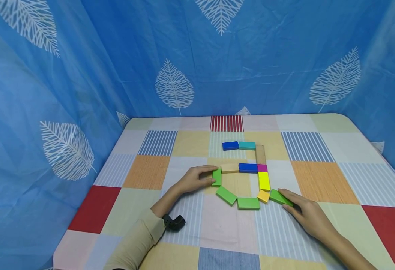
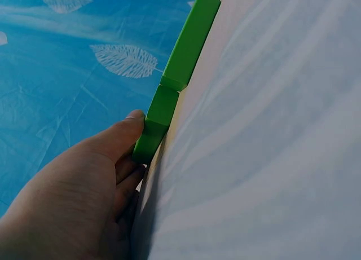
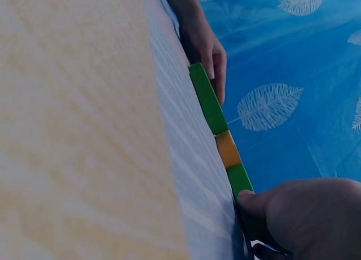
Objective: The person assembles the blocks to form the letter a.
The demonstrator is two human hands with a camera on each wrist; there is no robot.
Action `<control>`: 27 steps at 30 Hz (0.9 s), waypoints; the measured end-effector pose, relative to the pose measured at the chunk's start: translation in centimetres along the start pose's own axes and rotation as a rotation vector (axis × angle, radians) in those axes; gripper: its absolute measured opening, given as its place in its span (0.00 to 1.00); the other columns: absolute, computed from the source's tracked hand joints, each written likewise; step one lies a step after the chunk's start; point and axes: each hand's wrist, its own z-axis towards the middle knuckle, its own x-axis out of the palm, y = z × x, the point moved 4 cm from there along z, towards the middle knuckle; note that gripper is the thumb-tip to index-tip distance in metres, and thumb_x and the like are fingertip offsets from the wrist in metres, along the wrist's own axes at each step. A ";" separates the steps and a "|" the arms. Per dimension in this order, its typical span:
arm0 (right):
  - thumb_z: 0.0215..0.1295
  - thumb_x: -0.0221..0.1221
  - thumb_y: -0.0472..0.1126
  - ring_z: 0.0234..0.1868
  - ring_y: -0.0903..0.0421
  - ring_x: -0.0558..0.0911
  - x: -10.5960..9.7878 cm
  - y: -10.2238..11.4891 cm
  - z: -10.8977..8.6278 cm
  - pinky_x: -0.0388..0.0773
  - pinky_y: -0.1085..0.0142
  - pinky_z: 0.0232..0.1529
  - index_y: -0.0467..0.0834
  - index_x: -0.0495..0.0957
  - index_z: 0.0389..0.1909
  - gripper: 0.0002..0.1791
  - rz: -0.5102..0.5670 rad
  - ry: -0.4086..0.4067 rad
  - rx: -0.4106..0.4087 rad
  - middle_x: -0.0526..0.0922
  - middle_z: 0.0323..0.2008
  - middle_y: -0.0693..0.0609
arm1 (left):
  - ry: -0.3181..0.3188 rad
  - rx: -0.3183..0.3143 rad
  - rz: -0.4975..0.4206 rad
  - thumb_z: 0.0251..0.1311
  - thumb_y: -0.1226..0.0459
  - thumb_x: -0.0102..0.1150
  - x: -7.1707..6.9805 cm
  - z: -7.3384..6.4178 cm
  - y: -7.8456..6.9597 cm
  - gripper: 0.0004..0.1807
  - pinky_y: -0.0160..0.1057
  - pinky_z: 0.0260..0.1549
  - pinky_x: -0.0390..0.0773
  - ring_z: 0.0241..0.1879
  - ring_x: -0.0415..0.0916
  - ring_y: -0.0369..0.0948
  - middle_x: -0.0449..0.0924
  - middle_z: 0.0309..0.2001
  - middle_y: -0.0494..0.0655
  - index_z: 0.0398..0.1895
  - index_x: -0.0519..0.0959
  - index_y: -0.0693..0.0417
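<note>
My left hand [image 1: 195, 179] holds a green block [image 1: 217, 177] between thumb and fingers at the left side of a block outline. In the left wrist view its thumb lies against that block's end. My right hand [image 1: 307, 212] pinches another green block [image 1: 280, 197] at the lower right, thumb on the near side and fingers on the far side. That block's tip meets a small orange block [image 1: 263, 196]. Between the hands lie a slanted green block [image 1: 226, 195] and a level green block [image 1: 248, 203]. The right hand's fingers are partly hidden in the right wrist view.
Above the orange block run yellow [image 1: 264, 181], magenta [image 1: 262, 168] and tall wooden [image 1: 260, 154] blocks. A blue block [image 1: 248, 168] and a wooden block [image 1: 230, 168] form the middle row. Teal [image 1: 247, 145] and dark blue [image 1: 230, 146] blocks lie at the top. Patchwork cloth [image 1: 227, 225] covers the table.
</note>
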 end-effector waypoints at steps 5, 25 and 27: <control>0.53 0.65 0.34 0.52 0.38 0.74 0.1 0.1 0.0 0.71 0.45 0.46 0.38 0.73 0.57 0.28 0.004 0.002 -0.010 0.76 0.53 0.39 | -0.003 -0.001 -0.001 0.58 0.55 0.60 -0.1 0.0 -0.1 0.25 0.36 0.60 0.62 0.61 0.64 0.38 0.72 0.58 0.44 0.60 0.73 0.49; 0.57 0.62 0.36 0.54 0.39 0.73 0.2 0.0 0.0 0.70 0.47 0.47 0.42 0.71 0.60 0.27 0.002 0.015 -0.017 0.74 0.56 0.40 | 0.001 0.007 0.003 0.58 0.55 0.60 0.0 0.0 -0.3 0.26 0.36 0.59 0.62 0.61 0.64 0.39 0.72 0.58 0.44 0.60 0.73 0.49; 0.58 0.62 0.37 0.55 0.38 0.72 0.2 -0.1 -0.1 0.69 0.45 0.48 0.42 0.70 0.60 0.28 0.010 0.023 -0.004 0.73 0.56 0.40 | 0.001 0.007 0.002 0.58 0.55 0.60 0.0 0.1 -0.4 0.25 0.37 0.59 0.63 0.61 0.64 0.39 0.72 0.58 0.44 0.60 0.73 0.49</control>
